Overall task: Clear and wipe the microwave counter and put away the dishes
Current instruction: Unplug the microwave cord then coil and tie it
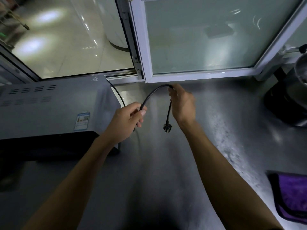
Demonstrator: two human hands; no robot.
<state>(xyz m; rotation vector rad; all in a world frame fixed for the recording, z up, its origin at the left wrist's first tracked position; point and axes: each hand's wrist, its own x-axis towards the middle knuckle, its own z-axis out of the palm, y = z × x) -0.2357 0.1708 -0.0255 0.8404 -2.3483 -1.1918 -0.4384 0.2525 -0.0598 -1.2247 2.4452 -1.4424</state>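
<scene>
Left of both grips: the microwave [49, 107] sits on the counter [149, 171], grey on top with rows of slots and a small sticker, its dark front facing the person
Behind the microwave: an open window shows a shiny pale floor outside
Left hand [126, 120]: fingers and thumb are curled round the black cord [154, 93], holding it just beside the microwave's right side
Cord past the left grip: one part runs back and up to the rear corner of the microwave, and a short bit pokes out under the hand
Between the two grips: the cord bends up in an arch, off the counter
Right hand [182, 105]: its fingertips pinch the top of the arch, a little farther from the person than the left hand
Under the right grip: the end of the cord hangs straight down, with the plug [166, 127] at the bottom, in the air above the counter, touching nothing that I can see
Behind the right grip: a white window frame [199, 77] with cloudy glass stands at the back edge of the counter
Right of the right grip, well apart: a dark machine with a shiny pot [289, 100] stands on the counter
Right and nearer the person: a purple cloth [292, 195] lies flat on the counter at the edge of the view
</scene>
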